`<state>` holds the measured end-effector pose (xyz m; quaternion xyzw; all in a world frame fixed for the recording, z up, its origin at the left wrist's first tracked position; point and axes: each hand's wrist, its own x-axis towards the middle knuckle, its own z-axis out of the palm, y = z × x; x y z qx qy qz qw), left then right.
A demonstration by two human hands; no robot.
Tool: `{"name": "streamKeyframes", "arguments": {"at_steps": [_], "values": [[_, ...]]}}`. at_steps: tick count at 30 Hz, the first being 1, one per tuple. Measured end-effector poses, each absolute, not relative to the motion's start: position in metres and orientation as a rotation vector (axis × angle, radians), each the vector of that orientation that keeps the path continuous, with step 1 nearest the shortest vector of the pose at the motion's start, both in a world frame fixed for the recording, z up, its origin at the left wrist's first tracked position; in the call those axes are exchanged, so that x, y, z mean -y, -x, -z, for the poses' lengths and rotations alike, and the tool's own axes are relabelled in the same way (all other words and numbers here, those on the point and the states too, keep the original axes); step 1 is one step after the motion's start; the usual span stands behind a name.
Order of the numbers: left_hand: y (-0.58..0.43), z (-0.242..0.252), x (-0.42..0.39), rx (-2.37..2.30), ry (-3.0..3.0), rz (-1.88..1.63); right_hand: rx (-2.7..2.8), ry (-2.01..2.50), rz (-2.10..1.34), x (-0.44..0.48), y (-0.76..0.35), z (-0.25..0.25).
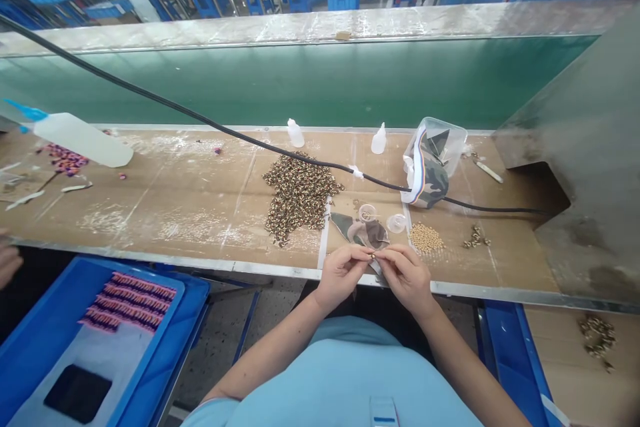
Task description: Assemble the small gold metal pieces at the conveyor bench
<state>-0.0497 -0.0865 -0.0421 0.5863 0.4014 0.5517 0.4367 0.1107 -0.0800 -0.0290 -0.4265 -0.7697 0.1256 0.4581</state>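
Note:
My left hand [343,277] and my right hand [407,277] meet at the front edge of the cardboard-covered bench. Thumbs and forefingers of both pinch a tiny light-and-dark piece [373,256], too small to make out exactly. Just beyond the fingertips lies a camouflage cloth [345,225]. Two small clear round dishes [397,223] sit behind it. To the right is a pile of small tan beads [425,237]. A large heap of small black-and-gold pieces [300,190] lies to the left.
A black cable [215,125] crosses above the bench. Two small white bottles [379,140] and a clear tub [453,140] with camouflage cloth stand behind. A large bottle [83,139] lies far left. A blue tray [173,310] holds pink-purple pieces. Another person's hand [7,260] shows at left.

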Motion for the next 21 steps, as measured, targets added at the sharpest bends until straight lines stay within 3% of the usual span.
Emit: {"name": "streamKeyframes", "arguments": {"at_steps": [13,21], "values": [[0.0476,0.0422,0.0875,-1.009,-1.377,-1.372,1.848,1.080,-0.383,0.0812,-0.1094,0.0290],[0.0448,0.0449,0.0902,-1.096,-1.184,-1.301,1.674,1.278,-0.253,0.0795,-0.1153,0.0248]]}}
